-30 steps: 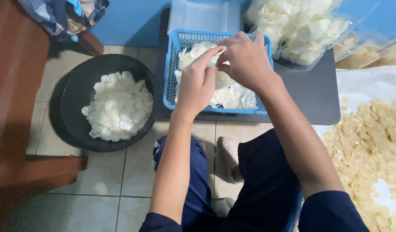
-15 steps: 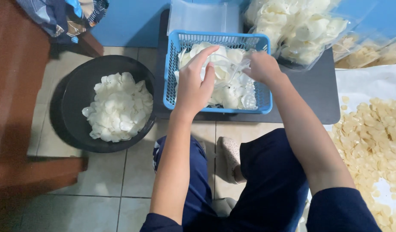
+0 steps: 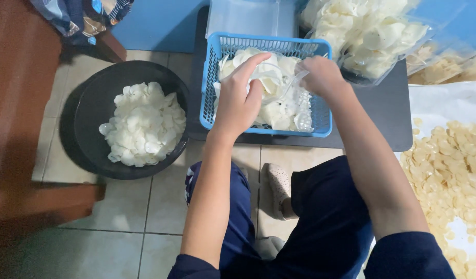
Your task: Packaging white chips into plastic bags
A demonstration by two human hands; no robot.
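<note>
A blue plastic basket (image 3: 211, 111) stands on a dark grey board and holds a clear plastic bag (image 3: 279, 106) filled with white crackers. My left hand (image 3: 238, 101) reaches into the bag's open mouth, fingers among the crackers. My right hand (image 3: 320, 75) pinches the bag's right edge and holds it open. Both hands hover over the basket's middle.
A black round basin (image 3: 88, 119) of white crackers sits on the tiled floor at the left. Filled clear bags of crackers (image 3: 372, 36) lie at the top right. Yellowish crackers (image 3: 449, 170) are spread on white paper at the right. A brown wooden bench (image 3: 16, 103) borders the left side.
Both hands were together over the basket's top. The right hand has moved to the right, pulling the bag open, and the left hand has slid down into it.
</note>
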